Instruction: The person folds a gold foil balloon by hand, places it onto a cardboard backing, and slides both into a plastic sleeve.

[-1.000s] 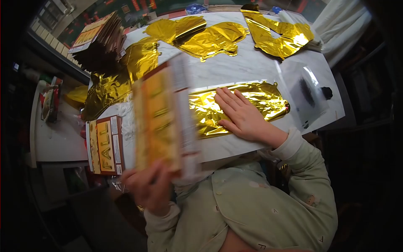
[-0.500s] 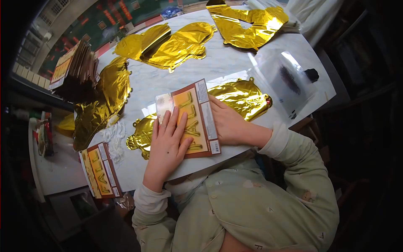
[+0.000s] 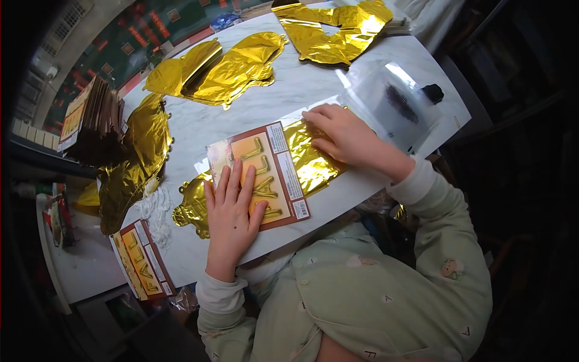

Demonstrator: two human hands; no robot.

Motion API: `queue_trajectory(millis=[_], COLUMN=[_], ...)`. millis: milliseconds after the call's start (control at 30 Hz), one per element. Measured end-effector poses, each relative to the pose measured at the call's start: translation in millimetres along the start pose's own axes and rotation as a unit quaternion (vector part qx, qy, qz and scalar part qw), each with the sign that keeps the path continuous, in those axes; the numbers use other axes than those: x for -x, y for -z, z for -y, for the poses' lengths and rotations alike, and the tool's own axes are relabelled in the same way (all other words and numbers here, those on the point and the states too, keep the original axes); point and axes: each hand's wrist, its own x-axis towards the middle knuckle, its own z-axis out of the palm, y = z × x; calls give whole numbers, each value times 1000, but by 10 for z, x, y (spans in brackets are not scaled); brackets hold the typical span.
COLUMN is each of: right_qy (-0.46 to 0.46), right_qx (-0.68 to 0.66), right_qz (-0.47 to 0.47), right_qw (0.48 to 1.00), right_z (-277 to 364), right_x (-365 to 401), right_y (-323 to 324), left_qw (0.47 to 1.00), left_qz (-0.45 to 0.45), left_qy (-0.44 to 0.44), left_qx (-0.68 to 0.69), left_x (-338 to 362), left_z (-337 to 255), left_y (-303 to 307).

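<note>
My left hand (image 3: 231, 212) lies flat, fingers spread, on a printed "FALL" card (image 3: 265, 175) that rests on top of a flattened gold foil balloon (image 3: 310, 160) on the white marble table (image 3: 283, 96). My right hand (image 3: 341, 136) presses on the balloon's right part, fingers curled over its foil just right of the card. The balloon's left end (image 3: 192, 208) sticks out from under the card. Both sleeves are pale green.
More gold foil balloons lie at the back (image 3: 220, 63), far back right (image 3: 335, 30) and left (image 3: 129, 160). A stack of cards (image 3: 90, 117) sits at the left, another "FALL" card (image 3: 140, 260) at the near left edge, a clear plastic bag (image 3: 395, 102) at the right.
My left hand brought the card down from the air and laid it flat on the balloon. My right hand slid right, out from under the card's edge, onto the foil.
</note>
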Motion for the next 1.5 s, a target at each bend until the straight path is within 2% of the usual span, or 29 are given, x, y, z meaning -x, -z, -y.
queue_trajectory(millis=[33,100,167,233,267,333,367,433,600,667,800,1100,1133,1267,1367,1433,1467,1500], right_qy=[-3,-19,2,-57,-59,-112,-114,-149,-151,-144,-136,-198,-187,-183,-204,-190,-167,-168], right_qx=[2,22,45,60,60,77,79,80,119,130,119,-3,43,83,78,119,184,183], right_qz=[-2,64,66,141,140,217,216,294,301,347,386,480,486,458,496,525,529,529], right_qw=[1000,998,997,987,987,967,967,941,934,917,905,855,852,866,840,821,811,811], right_z=[-14,-34,-127,-92,-106,-145,-156,-128,-70,-45,-219,-153,-128,-47,18,220,370,517], right_x=[-74,-225,-354,-501,-569,-698,-762,-866,-990,-1056,-1180,-1494,-1532,-1470,-1512,-1600,-1670,-1750], right_y=[51,149,151,179,169,157,167,205,196,218,148,389,375,385,481,614,651,666], left_qw=[1000,1000,999,1000,1000,1000,999,999,998,997,998,997,997,998,998,998,999,999], left_qz=[-4,-14,-2,-3,-4,-16,-28,-27,-31,-72,-55,-76,-72,-53,-50,-43,-36,-35], left_qy=[2,-5,1,6,12,4,-2,3,30,3,1,2,12,24,27,32,39,38], left_qx=[-8,-22,-32,-13,5,15,26,42,51,31,13,30,10,-21,-17,-12,-6,-6], left_x=[0,-15,-40,-83,-103,-128,-143,-169,-159,-158,-146,-108,-94,-65,-49,-49,-49,-51], left_z=[-7,-35,-78,-129,-157,-218,-232,-231,-212,-187,-169,-137,-143,-128,-114,-122,-127,-130], left_y=[5,62,151,174,178,141,118,91,-33,-77,-84,-162,-148,-97,-131,-136,-141,-139])
